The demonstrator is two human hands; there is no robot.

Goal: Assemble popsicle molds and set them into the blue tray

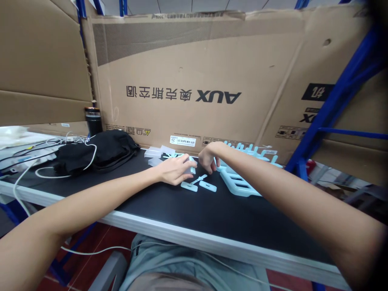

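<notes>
My left hand (176, 169) is closed around a small pale-blue and translucent piece (191, 166) above the black tabletop. To its right, my right hand (209, 158) is bent downward with curled fingers beside the left edge of a light-blue slotted rack (238, 186); what its fingertips hold, if anything, is hidden. Two flat light-blue plates with slots, a left one (189, 186) and a right one (207, 186), lie in front of my hands. A thin light-blue stick (199, 179) lies between them. Translucent boxes (153, 152) stand behind my left hand.
A black bag (97, 151) with white and black cables lies at the left, with a dark bottle (93, 121) behind it. A large cardboard sheet (182, 60) rises behind the table (169, 224). A blue metal post (330, 109) slants at the right.
</notes>
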